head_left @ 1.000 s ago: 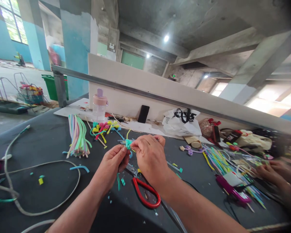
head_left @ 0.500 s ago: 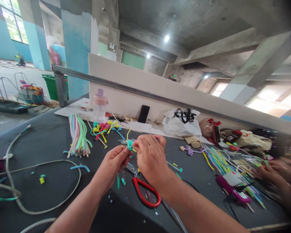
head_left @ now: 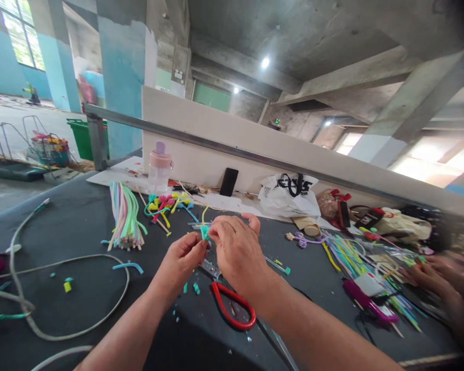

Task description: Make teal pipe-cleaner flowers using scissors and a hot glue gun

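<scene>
My left hand [head_left: 181,260] and right hand [head_left: 238,252] meet above the dark table [head_left: 313,270], each grip narrowed to a fingertip pinch on a small turquoise piece [head_left: 204,231] between them. Red-handled scissors [head_left: 218,303] lie beneath, partly hidden; pastel strips [head_left: 126,219] are bundled farther left.

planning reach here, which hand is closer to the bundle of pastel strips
Left. The left hand is to the right of the bundle of pastel strips, holding a teal piece; the right hand is farther right, beyond the left one.
</scene>
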Action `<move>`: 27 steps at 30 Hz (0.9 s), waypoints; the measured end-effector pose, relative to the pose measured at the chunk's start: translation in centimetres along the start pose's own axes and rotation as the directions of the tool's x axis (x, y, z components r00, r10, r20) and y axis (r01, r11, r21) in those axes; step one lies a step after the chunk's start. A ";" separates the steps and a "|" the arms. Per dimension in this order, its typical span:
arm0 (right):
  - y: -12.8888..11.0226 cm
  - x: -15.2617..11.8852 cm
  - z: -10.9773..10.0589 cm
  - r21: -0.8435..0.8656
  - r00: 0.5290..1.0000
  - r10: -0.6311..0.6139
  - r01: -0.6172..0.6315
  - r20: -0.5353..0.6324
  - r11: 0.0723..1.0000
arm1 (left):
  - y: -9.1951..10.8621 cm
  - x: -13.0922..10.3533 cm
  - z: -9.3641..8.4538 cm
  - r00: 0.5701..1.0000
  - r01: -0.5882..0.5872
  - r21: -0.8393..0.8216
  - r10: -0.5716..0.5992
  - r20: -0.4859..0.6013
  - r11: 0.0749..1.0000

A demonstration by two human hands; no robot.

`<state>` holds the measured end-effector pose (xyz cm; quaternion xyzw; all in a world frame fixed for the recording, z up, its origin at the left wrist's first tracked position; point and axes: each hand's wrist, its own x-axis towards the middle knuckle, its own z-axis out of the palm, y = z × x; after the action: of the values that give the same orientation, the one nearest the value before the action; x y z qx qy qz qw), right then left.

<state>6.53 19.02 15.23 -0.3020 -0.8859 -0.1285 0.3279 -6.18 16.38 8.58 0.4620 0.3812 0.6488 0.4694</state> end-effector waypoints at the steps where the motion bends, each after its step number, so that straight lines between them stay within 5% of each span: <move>1: 0.0 0.0 0.0 0.006 1.000 0.002 -0.002 0.001 1.000 | -0.1 0.0 0.0 1.000 -0.010 0.007 0.010 -0.003 1.000; 6: 0.2 0.4 -0.1 0.110 1.000 0.025 -0.024 -0.008 0.994 | -0.7 0.0 0.1 1.000 -0.027 -0.001 0.027 -0.016 1.000; 10: 0.6 0.4 -0.5 0.267 0.982 0.187 -0.173 -0.026 0.948 | -1.1 0.0 0.1 0.999 -0.022 -0.014 0.022 -0.024 1.000; 16: 0.6 -0.3 -0.3 0.553 0.935 0.288 -0.354 0.205 0.754 | -0.8 -0.2 0.3 1.000 -0.023 -0.004 0.023 -0.002 1.000; 27: 0.7 0.0 -0.4 0.498 0.930 0.319 -0.367 0.182 0.785 | -0.1 -0.4 0.4 0.998 -0.031 0.045 0.029 0.058 0.998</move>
<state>7.13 19.41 15.55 -0.3624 -0.8305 0.1929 0.3764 -5.70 16.03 8.53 0.4967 0.3753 0.6334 0.4596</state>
